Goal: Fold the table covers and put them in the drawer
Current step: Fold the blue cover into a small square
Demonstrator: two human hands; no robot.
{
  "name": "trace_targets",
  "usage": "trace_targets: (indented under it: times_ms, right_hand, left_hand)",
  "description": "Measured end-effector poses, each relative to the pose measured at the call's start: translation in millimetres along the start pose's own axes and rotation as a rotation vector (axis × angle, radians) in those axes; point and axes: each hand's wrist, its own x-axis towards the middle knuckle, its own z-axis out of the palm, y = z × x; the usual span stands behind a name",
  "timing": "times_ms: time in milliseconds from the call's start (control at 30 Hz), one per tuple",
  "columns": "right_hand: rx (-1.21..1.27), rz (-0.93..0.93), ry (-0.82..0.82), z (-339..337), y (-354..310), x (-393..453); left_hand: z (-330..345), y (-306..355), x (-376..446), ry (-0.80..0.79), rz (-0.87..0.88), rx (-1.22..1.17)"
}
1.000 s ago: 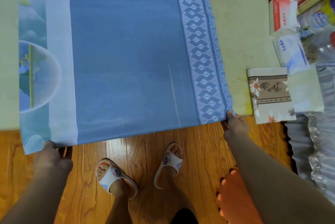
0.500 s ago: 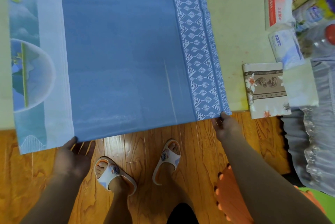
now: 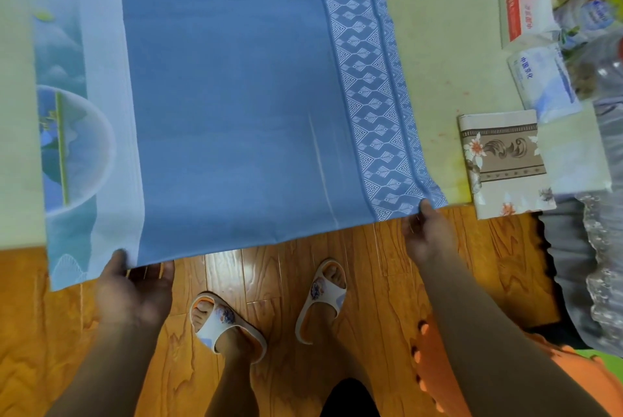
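Both hands, left (image 3: 135, 292) and right (image 3: 426, 234), pinch the cover's (image 3: 229, 96) near hem overhanging the table's (image 3: 438, 45) front edge, its length running away.

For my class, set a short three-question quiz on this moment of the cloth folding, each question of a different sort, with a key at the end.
1. True or false: the blue cover lies spread on the table, its near edge hanging over the wood floor.
2. Which hand holds the corner with the patterned border? A. left hand B. right hand
3. Fill in: a folded flowered cloth lies on the table to the ____ of the blue cover.

Key: 1 true. 2 B; the left hand grips the near edge beside the pale stripe. 3 right.
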Motion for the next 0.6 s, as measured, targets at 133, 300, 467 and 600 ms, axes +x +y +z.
trace_targets:
  times_ms: [133, 300, 467, 600]
  right_hand:
    - [0.01, 0.017, 0.022, -2.3, -2.2, -2.4]
    - [0.046, 0.02, 0.003, -8.6, -1.7, -6.9]
    - [-0.127, 0.036, 0.138, 2.6, -4.6, 11.3]
    - [-0.374, -0.15, 0.184, -7.7, -2.0, 19.9]
  left_hand:
    - [-6.0, 2.8, 11.7, 0.058, 0.02, 0.025]
    - [1.5, 5.4, 15.5, 0.146, 0.053, 0.009]
    - [-11.6, 6.2, 25.9, 0.234, -0.003, 0.16]
    - [-20.9, 8.1, 24.2, 0.293, -0.042, 0.258]
